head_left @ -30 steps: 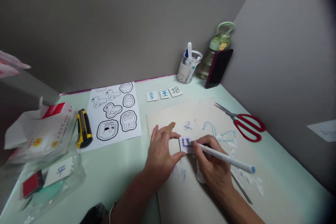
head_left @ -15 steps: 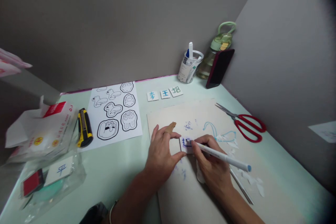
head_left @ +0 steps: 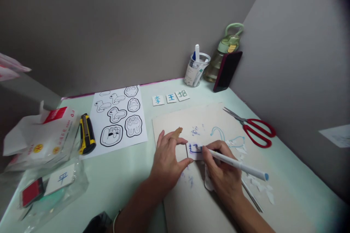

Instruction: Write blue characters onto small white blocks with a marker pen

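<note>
The card [head_left: 194,156] lies on the board [head_left: 188,211] atop the desk [head_left: 117,174]; right of the card lie the scissors [head_left: 245,120]; to its left, the sheet [head_left: 123,123]; the bottle [head_left: 214,64] stands behind the phone [head_left: 227,71].

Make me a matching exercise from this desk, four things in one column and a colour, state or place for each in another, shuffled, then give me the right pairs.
Things:
1. Marker
2. Scissors
3. Utility knife
4. Phone

Colour, state or place:
A. At the left edge of the printed sheet
B. Standing tilted, partly hiding the green bottle
C. Held in the right hand
D. Red-handled

Pairs: 1-C, 2-D, 3-A, 4-B
</note>
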Demonstrator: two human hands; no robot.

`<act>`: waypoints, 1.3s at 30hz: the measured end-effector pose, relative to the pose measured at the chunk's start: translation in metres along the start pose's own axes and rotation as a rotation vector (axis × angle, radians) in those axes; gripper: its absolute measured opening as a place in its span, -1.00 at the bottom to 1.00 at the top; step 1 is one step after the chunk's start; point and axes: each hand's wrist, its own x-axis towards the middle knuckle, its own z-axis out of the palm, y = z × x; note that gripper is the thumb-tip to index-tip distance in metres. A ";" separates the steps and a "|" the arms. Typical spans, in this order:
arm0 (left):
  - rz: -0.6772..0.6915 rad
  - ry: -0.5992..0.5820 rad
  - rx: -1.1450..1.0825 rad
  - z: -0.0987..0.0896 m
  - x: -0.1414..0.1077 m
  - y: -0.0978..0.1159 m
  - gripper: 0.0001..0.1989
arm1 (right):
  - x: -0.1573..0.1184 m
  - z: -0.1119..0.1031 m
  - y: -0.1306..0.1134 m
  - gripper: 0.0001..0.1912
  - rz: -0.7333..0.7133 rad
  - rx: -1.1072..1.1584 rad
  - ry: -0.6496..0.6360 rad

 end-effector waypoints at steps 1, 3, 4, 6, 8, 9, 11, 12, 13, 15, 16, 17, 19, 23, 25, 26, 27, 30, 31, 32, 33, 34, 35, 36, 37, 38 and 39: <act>0.005 0.000 0.002 0.000 0.000 0.000 -0.34 | 0.000 0.000 -0.001 -0.81 -0.007 0.002 -0.006; 0.016 0.000 0.005 0.000 -0.001 -0.001 -0.39 | 0.000 0.000 -0.002 -0.82 -0.018 0.007 -0.024; 0.017 -0.001 0.005 0.000 -0.001 -0.001 -0.40 | -0.001 0.000 -0.002 -0.82 -0.022 0.008 -0.031; 0.014 -0.001 0.003 0.000 -0.001 -0.002 -0.39 | -0.001 0.000 -0.002 -0.82 -0.025 0.006 -0.040; 0.015 0.004 0.004 0.000 -0.001 -0.002 -0.37 | -0.002 0.000 -0.002 -0.82 -0.024 0.004 -0.047; 0.017 0.007 0.004 0.000 -0.001 -0.001 -0.36 | -0.002 0.000 -0.002 -0.82 -0.021 0.003 -0.052; 0.024 0.008 0.007 0.000 -0.001 -0.001 -0.35 | -0.002 0.000 -0.002 -0.81 -0.014 -0.002 -0.063; 0.024 0.008 0.008 0.000 -0.001 -0.001 -0.36 | -0.002 0.001 -0.001 -0.80 -0.010 -0.004 -0.066; 0.023 0.007 0.010 0.000 -0.001 -0.001 -0.37 | -0.002 0.001 -0.001 -0.80 -0.007 -0.006 -0.070; 0.024 0.008 0.012 0.000 0.000 -0.001 -0.39 | -0.002 0.002 0.000 -0.81 -0.004 -0.009 -0.072; 0.022 0.010 0.012 0.000 0.000 -0.001 -0.39 | -0.002 0.002 0.000 -0.81 -0.004 -0.009 -0.071; 0.021 0.011 0.013 0.000 0.000 -0.001 -0.37 | -0.003 0.003 0.000 -0.80 -0.005 -0.010 -0.065; 0.016 0.011 0.015 0.000 0.000 -0.001 -0.35 | -0.003 0.003 0.001 -0.80 -0.007 -0.014 -0.044; 0.005 0.004 0.003 0.000 0.000 -0.001 -0.26 | -0.002 0.001 0.003 -0.79 -0.009 -0.024 0.009; 0.004 0.004 -0.005 0.000 0.000 -0.001 -0.20 | -0.001 0.001 0.004 -0.79 -0.008 -0.026 0.023; 0.003 0.005 -0.007 0.000 0.000 -0.001 -0.19 | -0.001 0.001 0.004 -0.79 -0.007 -0.026 0.026; 0.004 0.007 -0.007 0.000 0.000 -0.001 -0.20 | -0.001 0.001 0.004 -0.79 -0.007 -0.025 0.029; 0.009 -0.001 -0.004 -0.001 0.000 -0.001 -0.24 | 0.000 0.002 0.003 -0.79 -0.006 -0.024 0.032; 0.010 -0.004 -0.003 -0.001 0.000 -0.001 -0.25 | 0.000 0.002 0.003 -0.79 -0.004 -0.023 0.032; 0.011 -0.007 -0.002 -0.001 0.000 0.000 -0.26 | 0.000 0.002 0.002 -0.79 0.000 -0.021 0.034; 0.011 -0.007 -0.001 -0.001 0.000 0.000 -0.26 | 0.000 0.001 0.001 -0.78 0.005 -0.018 0.037; 0.010 -0.005 -0.002 -0.001 0.000 0.000 -0.25 | 0.000 0.001 0.000 -0.79 0.012 -0.015 0.039; 0.009 -0.003 -0.005 -0.001 0.000 0.000 -0.22 | -0.001 0.000 -0.001 -0.79 0.019 -0.011 0.039; 0.009 -0.001 -0.007 -0.001 0.000 0.000 -0.21 | -0.001 0.000 -0.002 -0.79 0.023 -0.008 0.038; 0.011 0.000 -0.008 -0.001 0.000 0.000 -0.20 | -0.001 -0.001 -0.002 -0.79 0.026 -0.006 0.033; 0.012 0.000 -0.008 0.000 0.000 0.000 -0.21 | -0.001 -0.001 -0.002 -0.79 0.023 -0.003 0.023; 0.012 0.000 -0.009 0.000 0.000 0.000 -0.23 | -0.002 -0.001 -0.002 -0.80 0.018 -0.001 0.009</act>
